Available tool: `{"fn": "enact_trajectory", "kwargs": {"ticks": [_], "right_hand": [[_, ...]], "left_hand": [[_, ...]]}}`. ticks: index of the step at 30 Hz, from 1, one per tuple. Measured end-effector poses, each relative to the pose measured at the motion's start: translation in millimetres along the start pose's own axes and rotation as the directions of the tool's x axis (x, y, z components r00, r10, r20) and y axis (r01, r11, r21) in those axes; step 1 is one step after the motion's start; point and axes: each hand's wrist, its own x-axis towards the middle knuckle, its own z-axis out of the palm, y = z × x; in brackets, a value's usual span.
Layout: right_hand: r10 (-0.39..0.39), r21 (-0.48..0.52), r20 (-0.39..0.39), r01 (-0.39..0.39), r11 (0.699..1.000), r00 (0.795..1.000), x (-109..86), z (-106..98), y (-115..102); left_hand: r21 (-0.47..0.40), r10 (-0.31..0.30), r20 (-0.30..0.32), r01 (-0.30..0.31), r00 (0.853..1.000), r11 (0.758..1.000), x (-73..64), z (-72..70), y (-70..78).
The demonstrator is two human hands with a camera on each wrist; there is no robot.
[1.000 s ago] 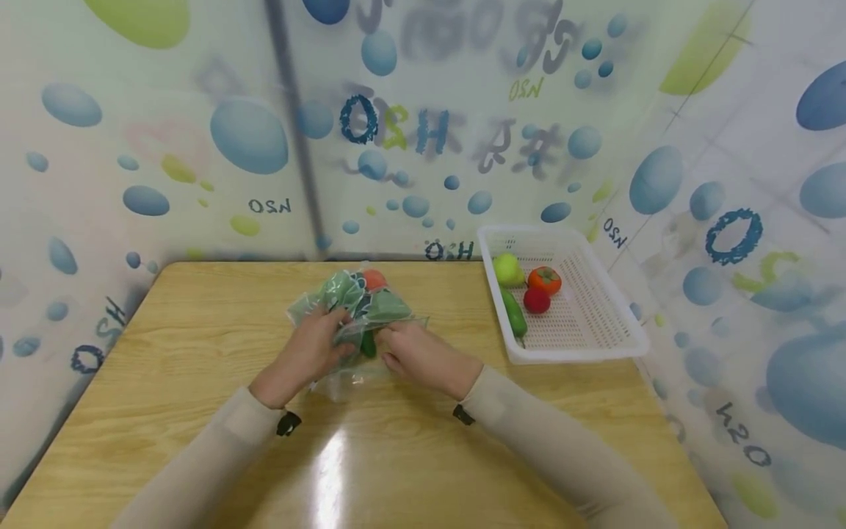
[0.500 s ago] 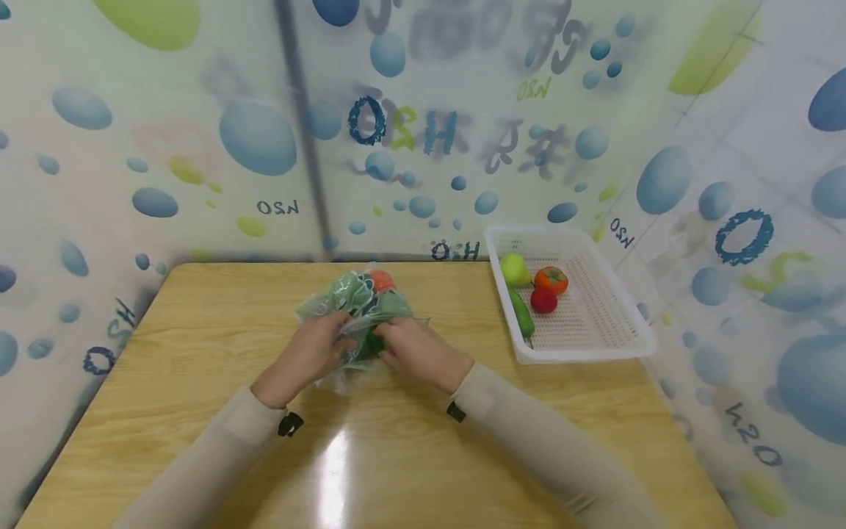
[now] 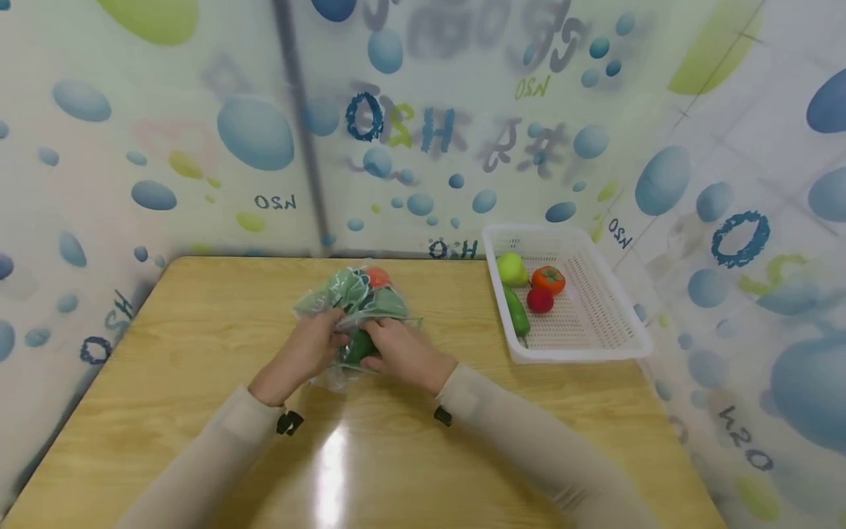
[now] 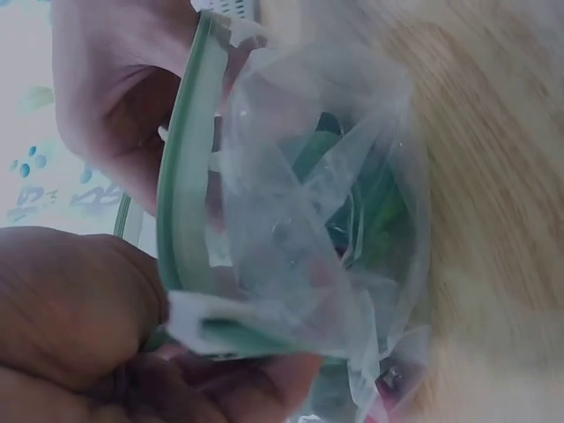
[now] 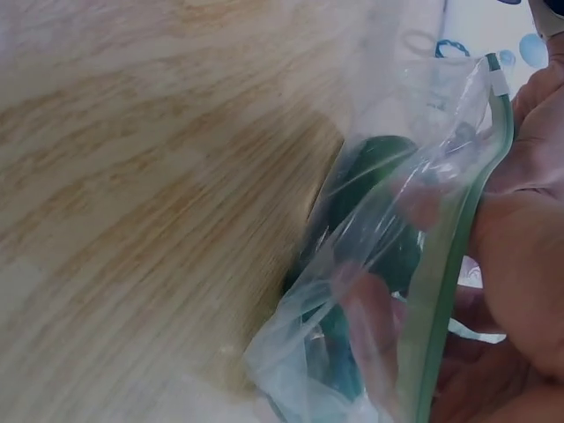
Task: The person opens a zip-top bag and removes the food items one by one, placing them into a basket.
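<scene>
A clear zip bag [image 3: 333, 380] with a green zip strip [image 4: 172, 194] lies on the table, its mouth toward the person. My left hand [image 3: 307, 349] pinches the bag's rim at the left; in the left wrist view that hand [image 4: 79, 326] is at the lower left. Reaching into the mouth from the right, my right hand [image 3: 406, 353] has a smooth dark green vegetable [image 3: 359, 347] between thumb and fingers. Fingers [image 5: 368, 322] show through the plastic beside the vegetable [image 5: 374, 194]. Leafy green shapes [image 3: 346, 286] and an orange-red round thing [image 3: 378, 277] show at the bag's far end.
A white perforated basket [image 3: 595, 316] stands at the right, holding a yellow-green pear-like fruit [image 3: 512, 269], a persimmon [image 3: 548, 280], a red round fruit [image 3: 540, 299] and a long green vegetable [image 3: 516, 312]. A patterned wall borders the wooden table [image 3: 218, 330].
My right hand has moved left, deeper into the bag's mouth, and the dark green vegetable has shifted left with it. My left hand keeps its hold on the rim.
</scene>
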Motion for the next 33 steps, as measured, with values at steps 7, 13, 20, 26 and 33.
{"fn": "enact_trajectory", "kwargs": {"ticks": [7, 13, 20, 26, 33], "right_hand": [[0.021, -0.028, 0.048, -0.019, 0.999, 0.999, -0.3, 2.1, -4.7], [0.036, 0.008, 0.046, -0.037, 0.999, 0.998, -3.1, 6.0, -3.2], [0.004, 0.076, -0.009, -0.004, 0.997, 1.000, -12.9, 1.5, 8.8], [0.012, 0.074, 0.010, -0.012, 0.997, 1.000, -21.4, -11.4, 7.5], [0.021, 0.084, 0.003, -0.021, 0.996, 1.000, -27.2, -22.7, -0.4]], "left_hand": [[0.085, 0.100, -0.106, -0.091, 0.989, 0.992, 28.9, 65.7, -92.6], [0.055, 0.071, -0.083, -0.067, 0.994, 0.996, 11.8, 46.4, -55.9], [-0.023, -0.021, -0.014, 0.020, 1.000, 1.000, -13.2, 5.9, 12.8], [-0.044, -0.038, 0.012, 0.038, 0.999, 0.998, -12.8, 0.4, 15.9], [-0.015, -0.015, -0.010, 0.014, 1.000, 1.000, -10.7, -1.1, 13.1]]}}
